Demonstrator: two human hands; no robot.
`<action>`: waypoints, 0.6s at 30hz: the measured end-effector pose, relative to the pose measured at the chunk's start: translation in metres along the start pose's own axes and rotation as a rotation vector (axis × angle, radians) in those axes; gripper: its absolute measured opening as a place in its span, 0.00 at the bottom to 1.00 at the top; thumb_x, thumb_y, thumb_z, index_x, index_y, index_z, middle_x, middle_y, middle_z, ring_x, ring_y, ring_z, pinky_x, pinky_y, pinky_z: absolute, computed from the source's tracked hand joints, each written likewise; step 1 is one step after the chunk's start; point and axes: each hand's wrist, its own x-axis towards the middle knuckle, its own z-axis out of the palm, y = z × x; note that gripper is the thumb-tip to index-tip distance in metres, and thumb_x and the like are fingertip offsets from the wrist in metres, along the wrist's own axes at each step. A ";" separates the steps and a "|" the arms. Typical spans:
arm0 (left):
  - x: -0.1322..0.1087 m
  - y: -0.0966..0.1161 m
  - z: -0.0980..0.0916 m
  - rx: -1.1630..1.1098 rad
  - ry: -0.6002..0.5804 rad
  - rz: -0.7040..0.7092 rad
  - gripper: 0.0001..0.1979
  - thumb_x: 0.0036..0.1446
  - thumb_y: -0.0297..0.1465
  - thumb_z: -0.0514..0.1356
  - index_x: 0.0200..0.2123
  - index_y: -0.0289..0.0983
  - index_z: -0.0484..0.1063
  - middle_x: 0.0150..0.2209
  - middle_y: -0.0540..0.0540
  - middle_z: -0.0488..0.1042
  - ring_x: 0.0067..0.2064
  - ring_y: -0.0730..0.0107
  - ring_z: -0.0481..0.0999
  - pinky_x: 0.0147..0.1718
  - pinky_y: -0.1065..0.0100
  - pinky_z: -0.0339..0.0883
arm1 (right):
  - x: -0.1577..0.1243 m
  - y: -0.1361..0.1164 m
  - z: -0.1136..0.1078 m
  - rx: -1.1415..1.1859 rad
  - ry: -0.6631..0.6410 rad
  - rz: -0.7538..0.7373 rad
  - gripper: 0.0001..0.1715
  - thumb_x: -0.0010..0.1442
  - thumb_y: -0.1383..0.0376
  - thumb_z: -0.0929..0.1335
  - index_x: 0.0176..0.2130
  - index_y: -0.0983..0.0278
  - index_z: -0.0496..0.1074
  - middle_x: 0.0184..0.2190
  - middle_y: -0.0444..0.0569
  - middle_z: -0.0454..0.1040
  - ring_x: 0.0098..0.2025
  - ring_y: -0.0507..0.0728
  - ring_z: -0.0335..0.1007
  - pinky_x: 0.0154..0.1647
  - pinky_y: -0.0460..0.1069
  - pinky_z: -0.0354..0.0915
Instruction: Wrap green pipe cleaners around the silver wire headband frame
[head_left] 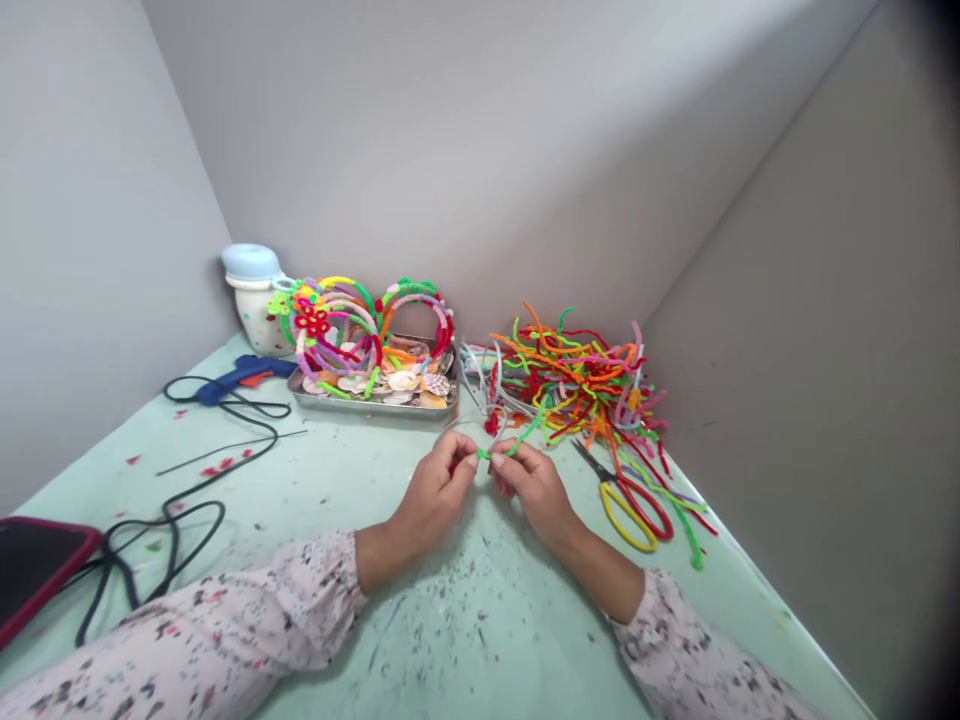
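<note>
A green pipe cleaner (531,428) runs between my two hands near the middle of the table, its free end pointing up and right. My left hand (444,480) pinches its left end, where the green is bunched small. Close beside it, my right hand (534,487) has thumb and fingers closed on the same pipe cleaner. A thin pale hoop (500,411) shows just behind the fingertips with a bit of red on it; how it joins the green piece is partly hidden by my fingers.
A metal tray (375,406) holds shells and colourful wrapped headbands (337,335). Right of it lies a pile of pipe cleaners (577,375), with scissors (634,505) in front. At left are a blue glue gun (240,377), black cord (176,500), white jar (259,305) and red-edged device (45,570).
</note>
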 end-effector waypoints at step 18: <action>0.001 -0.012 0.002 -0.108 -0.051 -0.078 0.07 0.61 0.37 0.52 0.34 0.40 0.63 0.21 0.54 0.60 0.23 0.73 0.58 0.23 0.71 0.53 | 0.000 0.000 0.003 -0.002 0.006 0.058 0.09 0.54 0.60 0.68 0.29 0.63 0.68 0.17 0.38 0.62 0.20 0.49 0.56 0.23 0.45 0.55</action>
